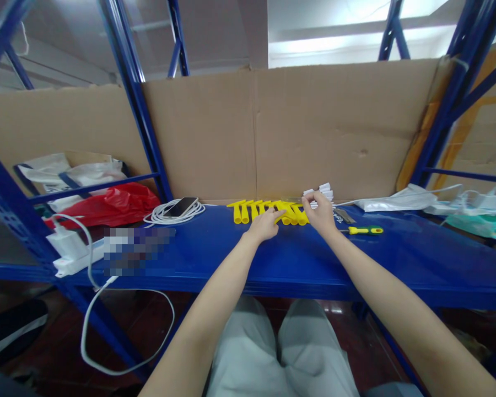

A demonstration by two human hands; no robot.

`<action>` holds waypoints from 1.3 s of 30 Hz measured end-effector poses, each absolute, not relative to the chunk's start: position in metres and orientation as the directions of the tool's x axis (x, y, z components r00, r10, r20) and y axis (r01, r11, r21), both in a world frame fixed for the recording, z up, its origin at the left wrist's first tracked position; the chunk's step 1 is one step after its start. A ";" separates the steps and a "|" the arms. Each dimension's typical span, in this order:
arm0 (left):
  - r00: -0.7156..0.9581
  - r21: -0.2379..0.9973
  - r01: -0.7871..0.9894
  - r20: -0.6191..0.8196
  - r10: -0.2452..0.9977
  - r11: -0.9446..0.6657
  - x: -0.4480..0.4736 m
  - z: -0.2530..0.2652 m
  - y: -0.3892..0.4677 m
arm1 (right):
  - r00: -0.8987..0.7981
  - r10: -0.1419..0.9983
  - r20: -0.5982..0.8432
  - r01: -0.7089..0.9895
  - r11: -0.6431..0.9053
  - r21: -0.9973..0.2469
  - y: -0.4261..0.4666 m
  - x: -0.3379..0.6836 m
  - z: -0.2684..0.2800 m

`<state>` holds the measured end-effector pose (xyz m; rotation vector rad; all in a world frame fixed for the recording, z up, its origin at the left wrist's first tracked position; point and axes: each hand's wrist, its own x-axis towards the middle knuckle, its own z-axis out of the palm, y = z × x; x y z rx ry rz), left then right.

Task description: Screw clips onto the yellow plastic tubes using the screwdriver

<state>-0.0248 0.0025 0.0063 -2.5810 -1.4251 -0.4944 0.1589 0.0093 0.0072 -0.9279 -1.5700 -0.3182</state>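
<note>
A row of yellow plastic pieces with round, tube-like handles (pixel 245 213) lies along the back of the blue shelf. My left hand (pixel 265 225) is closed around one such yellow plastic piece (pixel 280 214), its end sticking out past the fingers. To the right, my right hand (pixel 321 214) is raised over the row's right end, thumb and fingertips pinched together; what lies between them is too small to make out. Small white pieces (pixel 324 191) are stacked just behind it. A screwdriver (pixel 366 230) with a yellow-and-green handle lies right of my right wrist, near flat dark strips (pixel 344 215).
A phone (pixel 182 207) rests on a coiled white cable (pixel 159 214) at the left. Beyond are a red plastic bag (pixel 111 205) and a white power strip (pixel 80 258). Cardboard (pixel 206 138) walls the back. A white packet (pixel 397 199) lies at the right.
</note>
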 end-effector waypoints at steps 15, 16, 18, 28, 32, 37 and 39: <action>0.437 0.052 0.873 0.360 0.824 -0.486 -0.025 0.004 0.005 | -0.104 0.753 0.650 0.779 0.467 -0.417 0.019 0.152 -0.005; 0.439 0.048 0.873 0.354 0.826 -0.485 -0.025 0.005 0.005 | -0.090 0.780 0.620 0.781 0.441 -0.442 0.019 0.153 -0.005; 0.442 0.044 0.874 0.344 0.828 -0.484 -0.025 0.006 0.004 | -0.073 0.826 0.559 0.774 0.401 -0.490 0.020 0.153 -0.005; 0.473 0.027 0.859 0.343 0.812 -0.512 -0.024 0.008 0.001 | -0.007 0.903 0.430 0.566 0.358 -0.743 0.022 0.153 -0.009; 0.485 0.024 0.851 0.350 0.801 -0.525 -0.024 0.008 0.001 | 0.025 0.959 0.283 0.384 0.252 -0.888 0.016 0.149 -0.003; 0.507 0.014 0.837 0.358 0.784 -0.547 -0.024 0.008 0.001 | 0.033 0.987 0.154 0.248 0.141 -0.958 0.011 0.148 0.002; 0.511 0.004 0.835 0.360 0.780 -0.550 -0.025 0.007 0.001 | 0.026 0.992 0.120 0.217 0.112 -0.970 0.011 0.149 0.001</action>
